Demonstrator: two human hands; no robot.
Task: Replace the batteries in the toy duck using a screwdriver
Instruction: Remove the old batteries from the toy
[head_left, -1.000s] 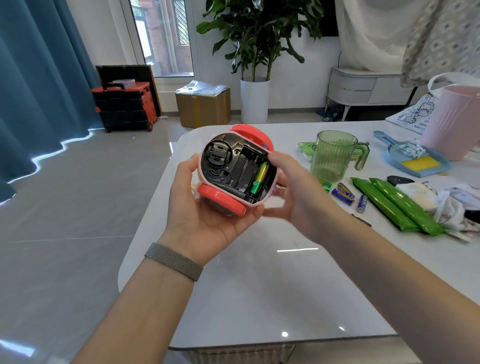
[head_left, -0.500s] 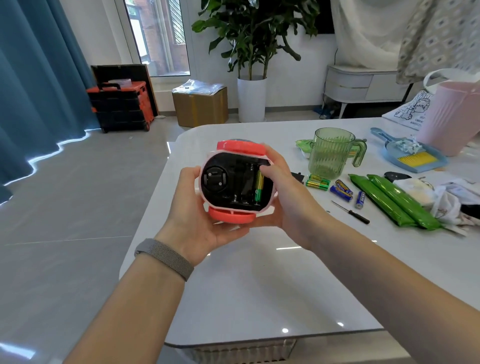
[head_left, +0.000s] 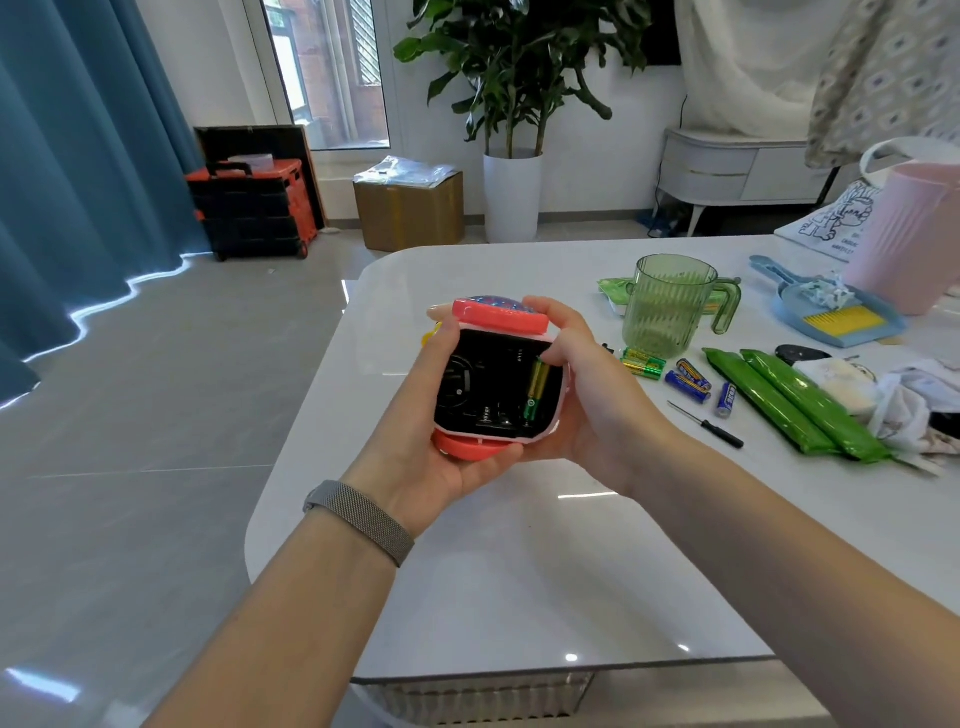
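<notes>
Seating a battery in the upturned toy duck (head_left: 498, 384)

Held above the table (head_left: 519, 571), gripped by left hand (head_left: 436, 447) and right hand (head_left: 587, 395); green battery (head_left: 536, 389), tilted a second ago, now thumb-pressed flat. Two slots unfilled; spares (head_left: 675, 371) and screwdriver (head_left: 706, 425) right of duck.

Three green batteries (head_left: 643, 361), three blue batteries (head_left: 687, 384), two green packets (head_left: 789, 405)

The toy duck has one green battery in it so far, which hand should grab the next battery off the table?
Probably the right hand. The loose green batteries lie on the table on its side, just beyond it, while the left hand cradles the toy duck from underneath and should keep supporting it.
</notes>
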